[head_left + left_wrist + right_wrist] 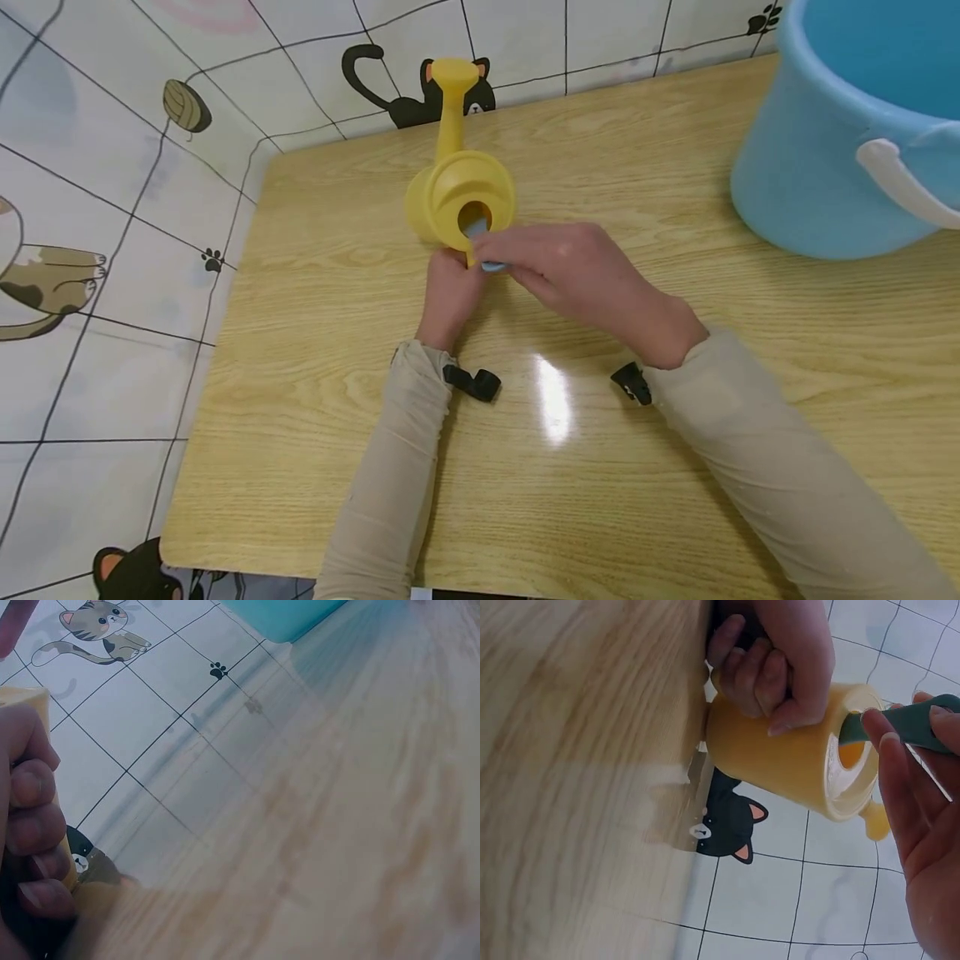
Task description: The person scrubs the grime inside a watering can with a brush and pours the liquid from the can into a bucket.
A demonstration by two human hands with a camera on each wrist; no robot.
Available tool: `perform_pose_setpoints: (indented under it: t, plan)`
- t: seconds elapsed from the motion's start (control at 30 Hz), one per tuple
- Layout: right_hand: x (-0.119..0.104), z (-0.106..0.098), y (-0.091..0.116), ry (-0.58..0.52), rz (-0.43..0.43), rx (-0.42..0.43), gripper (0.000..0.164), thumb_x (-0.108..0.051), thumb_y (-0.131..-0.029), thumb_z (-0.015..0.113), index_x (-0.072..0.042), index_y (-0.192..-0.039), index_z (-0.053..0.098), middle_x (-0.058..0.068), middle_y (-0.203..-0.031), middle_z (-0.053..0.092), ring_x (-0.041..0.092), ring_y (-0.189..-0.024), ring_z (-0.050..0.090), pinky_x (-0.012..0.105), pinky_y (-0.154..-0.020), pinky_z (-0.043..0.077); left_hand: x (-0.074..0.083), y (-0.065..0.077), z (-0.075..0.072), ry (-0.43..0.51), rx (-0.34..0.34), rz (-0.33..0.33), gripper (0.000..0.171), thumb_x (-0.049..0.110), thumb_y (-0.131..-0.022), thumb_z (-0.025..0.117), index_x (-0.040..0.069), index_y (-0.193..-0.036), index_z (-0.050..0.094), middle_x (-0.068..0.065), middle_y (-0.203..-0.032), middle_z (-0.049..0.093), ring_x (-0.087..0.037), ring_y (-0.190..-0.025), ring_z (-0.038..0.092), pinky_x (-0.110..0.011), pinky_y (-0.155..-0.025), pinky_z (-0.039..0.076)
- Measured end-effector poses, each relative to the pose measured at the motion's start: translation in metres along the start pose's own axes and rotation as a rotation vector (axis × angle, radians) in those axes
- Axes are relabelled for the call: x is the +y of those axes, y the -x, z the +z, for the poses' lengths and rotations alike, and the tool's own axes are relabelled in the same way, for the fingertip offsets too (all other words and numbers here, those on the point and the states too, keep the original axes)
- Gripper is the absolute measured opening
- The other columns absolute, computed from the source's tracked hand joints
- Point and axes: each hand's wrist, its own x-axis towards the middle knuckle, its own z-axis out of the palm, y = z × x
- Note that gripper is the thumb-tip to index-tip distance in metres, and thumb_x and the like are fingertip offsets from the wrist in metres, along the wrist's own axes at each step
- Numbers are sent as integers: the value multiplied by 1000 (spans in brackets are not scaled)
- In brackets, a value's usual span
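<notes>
A yellow watering can (420, 204) stands on the wooden table, its spout pointing at the wall. My left hand (452, 292) grips the can's handle from the near side, fingers curled in the right wrist view. Between the thumb and fingers of my right hand (577, 275) is a blue-green tool with a smooth handle (907, 724). One end of this tool reaches into the round opening on top of the can; that end is hidden inside, so I cannot tell its kind.
A large blue bucket (802, 167) with a white handle (903, 183) stands at the right of the table (315, 417). Tiled walls (600, 42) with cat pictures border the table at the back and left. A black wrist camera (480, 383) sits at the left cuff.
</notes>
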Motion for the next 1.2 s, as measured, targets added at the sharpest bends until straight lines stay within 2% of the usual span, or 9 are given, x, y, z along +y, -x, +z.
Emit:
perform_pose_setpoints:
  t: [0.2,0.4,0.6,0.73,0.87,0.9,1.0,1.1,1.2]
  plan:
    - [-2,5,1,72,-7,-34,20,-4,-84,47,-9,-92,64,-2,-97,62,8,-88,55,27,-70,46,2,0,0,-61,-6,-8,39,18,-80,56,9,-47,37,3,-44,27,-10,-37,25,-24,-38,20]
    - [-3,9,2,205,-34,-54,18,0,-80,51,-5,-90,65,2,-98,62,17,-87,55,31,-70,47,3,-1,1,-41,-7,-1,34,25,-77,61,8,-53,44,3,-47,32,-10,-41,31,-23,-39,23]
    - [-2,10,2,145,65,19,21,-3,-80,49,-8,-89,67,0,-91,64,14,-83,58,30,-70,46,3,-2,0,-130,-13,41,38,24,-79,59,9,-50,40,3,-46,30,-9,-41,30,-24,-40,23]
    - [-3,10,0,-3,252,91,25,-6,-81,47,-12,-90,69,-4,-86,65,9,-69,55,25,-57,42,3,-1,-1,-110,-31,40,35,26,-79,60,9,-53,43,2,-48,32,-11,-44,33,-25,-42,26]
    - [-7,9,-1,-204,512,135,24,-11,-84,51,-20,-97,70,-8,-88,66,9,-54,47,24,-44,32,2,-1,0,-48,-25,40,29,25,-77,62,8,-58,49,2,-50,36,-11,-47,37,-25,-45,29]
    - [-8,8,-2,-271,570,144,22,-12,-86,53,-20,-98,70,-8,-89,66,9,-54,49,22,-44,34,1,-1,0,-35,-22,41,27,25,-78,62,8,-60,51,1,-51,37,-11,-48,37,-25,-45,29]
    - [-16,5,-7,-539,679,194,19,-14,-89,52,-13,-101,68,-1,-91,67,13,-63,59,22,-57,47,1,0,0,-10,-6,26,22,21,-77,60,7,-62,53,1,-52,38,-13,-48,38,-25,-45,29]
    - [-23,2,-12,-764,719,240,21,-9,-91,50,-2,-105,64,10,-100,64,20,-89,62,31,-72,49,2,0,-1,17,3,9,14,20,-78,59,8,-72,57,1,-57,43,-12,-53,41,-25,-48,32]
    - [-27,1,-14,-833,735,245,23,-6,-91,48,3,-108,61,14,-106,62,23,-92,61,33,-73,49,3,-1,-1,35,10,7,10,19,-78,60,9,-80,59,1,-63,46,-11,-58,43,-25,-51,33]
